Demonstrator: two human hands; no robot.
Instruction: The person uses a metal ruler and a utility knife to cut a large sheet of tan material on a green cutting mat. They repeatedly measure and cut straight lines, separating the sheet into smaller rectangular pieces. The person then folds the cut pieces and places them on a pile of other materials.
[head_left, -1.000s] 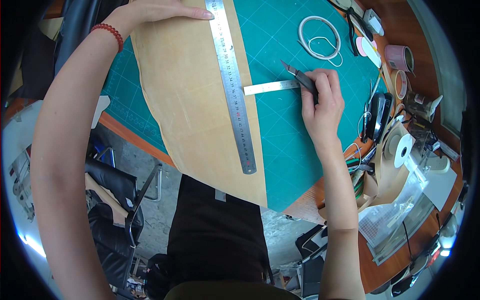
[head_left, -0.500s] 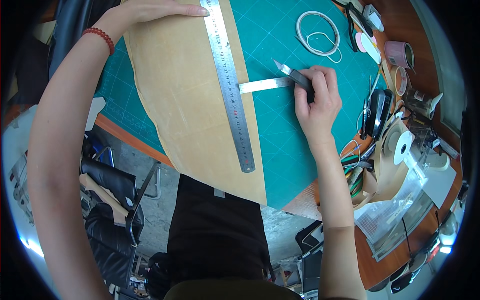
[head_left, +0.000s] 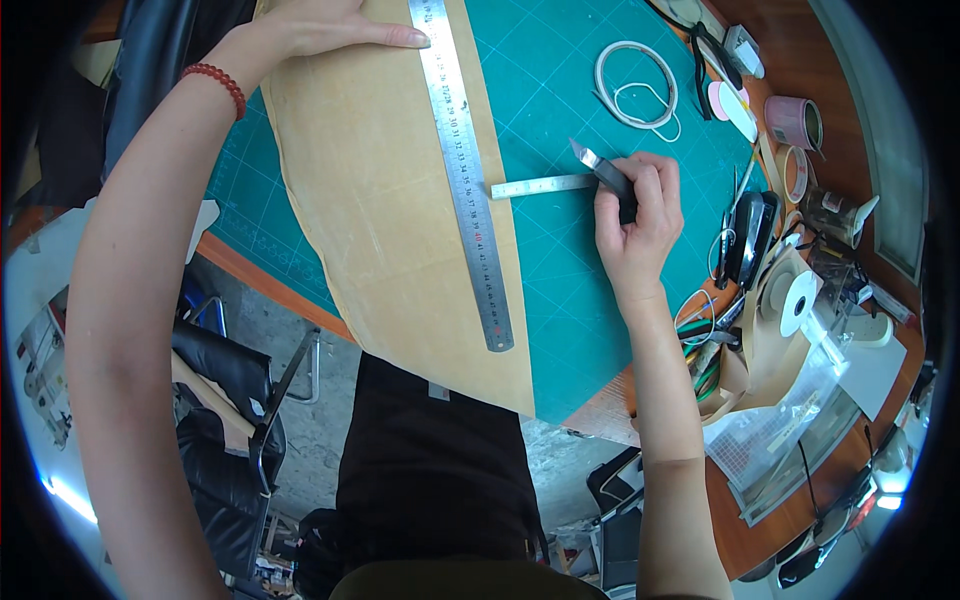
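A long steel ruler (head_left: 467, 185) lies lengthwise on a tan sheet (head_left: 380, 200), which looks like leather, close to the sheet's right edge. At the top, my left hand (head_left: 325, 25) rests on the sheet with its thumb stretched out to the ruler; the other fingers are partly cut off by the frame. My right hand (head_left: 640, 215) grips a utility knife (head_left: 612, 178) with a dark handle, its blade bare and angled up to the left. From under that hand a short steel ruler (head_left: 540, 187) sticks out leftward, its end over the sheet's right strip, near the long ruler.
Beneath everything spreads a green cutting mat (head_left: 570, 300). A roll of narrow white tape (head_left: 605, 85) lies on its far right. Along the right side crowd a black stapler (head_left: 752, 238), a pink tin (head_left: 793, 122), tools and plastic packaging. A black chair (head_left: 225, 360) stands at lower left.
The view has shifted slightly. My right hand has tilted the knife a little rightward and nearer, and the short ruler's end sits slightly farther from the long ruler. My left hand stays put.
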